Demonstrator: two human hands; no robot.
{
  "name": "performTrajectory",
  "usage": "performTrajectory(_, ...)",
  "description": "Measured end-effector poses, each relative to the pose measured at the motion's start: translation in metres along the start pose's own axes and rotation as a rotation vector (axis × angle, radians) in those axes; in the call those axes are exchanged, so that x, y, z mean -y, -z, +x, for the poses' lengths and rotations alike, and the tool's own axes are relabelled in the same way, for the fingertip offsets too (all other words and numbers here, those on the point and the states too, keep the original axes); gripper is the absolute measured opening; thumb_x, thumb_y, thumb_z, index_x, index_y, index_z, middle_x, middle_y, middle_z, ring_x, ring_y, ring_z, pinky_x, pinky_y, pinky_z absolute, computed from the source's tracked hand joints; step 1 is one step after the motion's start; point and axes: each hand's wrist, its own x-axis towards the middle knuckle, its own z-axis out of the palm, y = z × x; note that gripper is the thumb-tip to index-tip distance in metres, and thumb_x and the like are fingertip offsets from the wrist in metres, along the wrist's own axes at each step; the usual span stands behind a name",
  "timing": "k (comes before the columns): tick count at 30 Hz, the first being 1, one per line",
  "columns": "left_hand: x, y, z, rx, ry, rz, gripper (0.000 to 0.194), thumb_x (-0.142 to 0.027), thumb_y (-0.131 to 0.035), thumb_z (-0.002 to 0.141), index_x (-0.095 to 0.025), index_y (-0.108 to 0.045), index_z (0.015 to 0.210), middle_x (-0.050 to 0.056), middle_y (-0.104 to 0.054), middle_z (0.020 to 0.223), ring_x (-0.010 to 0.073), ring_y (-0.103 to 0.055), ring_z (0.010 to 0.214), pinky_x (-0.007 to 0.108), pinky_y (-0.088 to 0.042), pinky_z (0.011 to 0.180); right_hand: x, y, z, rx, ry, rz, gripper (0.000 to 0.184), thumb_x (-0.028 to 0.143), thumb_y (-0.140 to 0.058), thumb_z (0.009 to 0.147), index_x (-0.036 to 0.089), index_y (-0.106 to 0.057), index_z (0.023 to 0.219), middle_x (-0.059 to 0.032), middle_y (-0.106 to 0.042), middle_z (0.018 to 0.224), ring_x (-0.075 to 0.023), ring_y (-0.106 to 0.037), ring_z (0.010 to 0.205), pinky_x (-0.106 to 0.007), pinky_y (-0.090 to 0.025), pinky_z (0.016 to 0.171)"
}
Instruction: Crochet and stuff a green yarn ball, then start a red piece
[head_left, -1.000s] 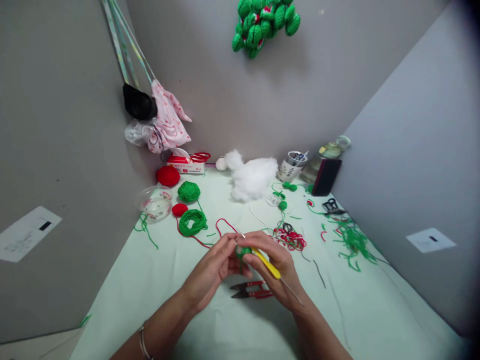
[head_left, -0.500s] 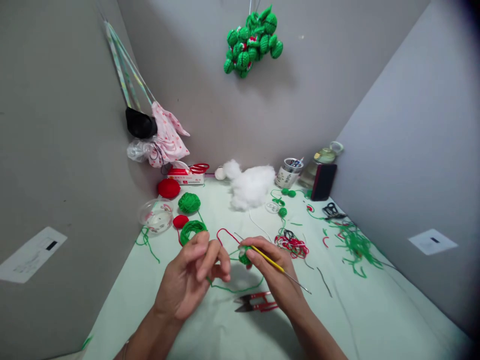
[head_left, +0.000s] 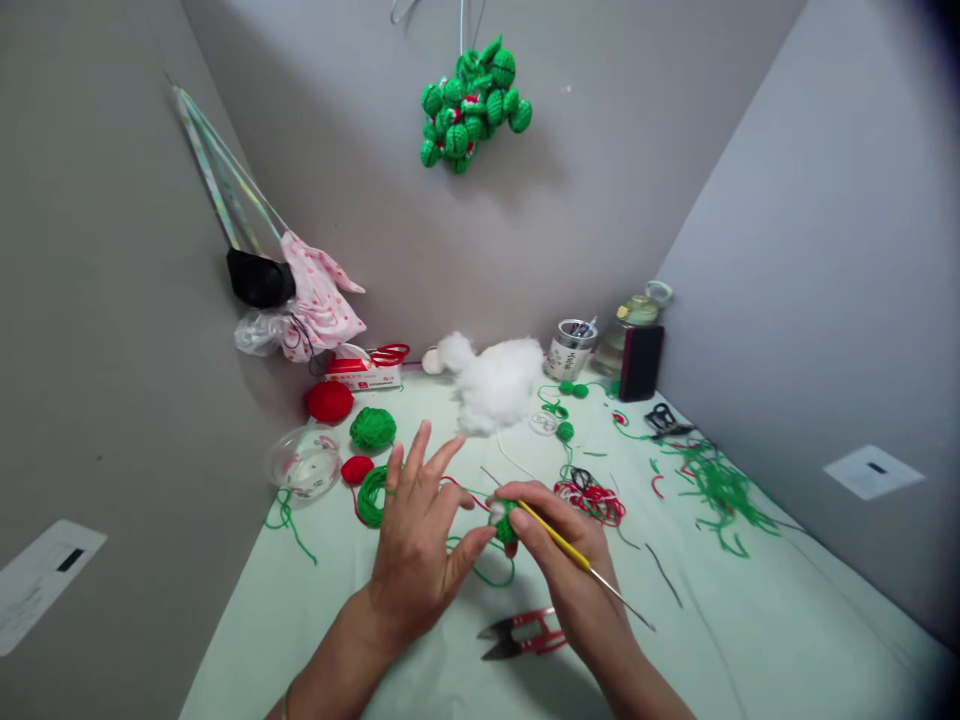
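Note:
Between the fingers of my right hand [head_left: 570,560] is a small green crocheted piece [head_left: 504,520] with white stuffing showing at its opening. The same hand also holds a crochet hook [head_left: 559,538] with a yellow grip, its metal shaft slanting down to the right. My left hand [head_left: 420,530] is open, fingers spread, its thumb tip at or very near the crocheted piece. Green yarn [head_left: 495,580] loops below, partly hidden behind my left hand. Red-handled thread snips [head_left: 521,632] lie on the cloth under my right hand.
White stuffing [head_left: 499,385] sits at the back. Green yarn balls [head_left: 373,428], red yarn [head_left: 330,401] and a clear bowl [head_left: 306,462] stand left. Yarn scraps [head_left: 724,490], a phone [head_left: 642,364] and a tin [head_left: 570,350] are right. Green crocheted pieces [head_left: 476,110] hang above.
My left hand has turned palm-down and spread its fingers, its thumb moving to the crocheted piece. My right hand keeps the piece and hook. The camera view has shifted.

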Motion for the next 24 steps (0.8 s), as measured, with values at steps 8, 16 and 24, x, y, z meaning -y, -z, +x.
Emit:
performTrajectory(8, -0.014, -0.013, -0.004, -0.01, 0.119, -0.044, 0.058, -0.041, -0.061, 0.101, -0.015, -0.046, 0.151, 0.015, -0.067, 0.125, 0.0288, -0.059, 0.125, 0.044, -0.045, 0.111, -0.014, -0.005, 0.003, -0.156, 0.056, -0.049, 0.019, 0.043, -0.073, 0.09, 0.029, -0.082, 0.099, -0.0031, -0.079, 0.095, -0.0187, -0.073, 0.088, -0.025, -0.058, 0.076)
performTrajectory(16, -0.027, -0.025, -0.013, -0.156, 0.177, -0.222, 0.069, -0.016, -0.067, 0.096, -0.026, -0.038, 0.158, 0.009, -0.073, 0.123, 0.0217, -0.069, 0.102, 0.036, -0.054, 0.099, -0.015, -0.013, -0.001, -0.118, 0.091, 0.051, 0.015, 0.037, -0.073, 0.092, 0.033, -0.082, 0.104, -0.0008, -0.079, 0.095, -0.0155, -0.074, 0.089, -0.02, -0.059, 0.077)
performTrajectory(24, -0.024, -0.022, -0.014, -0.209, 0.116, -0.21, 0.069, -0.01, -0.07, 0.092, -0.025, -0.045, 0.155, 0.009, -0.076, 0.117, 0.0191, -0.072, 0.097, 0.031, -0.058, 0.092, -0.014, -0.021, 0.0, -0.1, 0.137, 0.028, 0.016, 0.031, -0.07, 0.095, 0.032, -0.082, 0.105, -0.0017, -0.077, 0.098, -0.0154, -0.075, 0.09, -0.021, -0.06, 0.077)
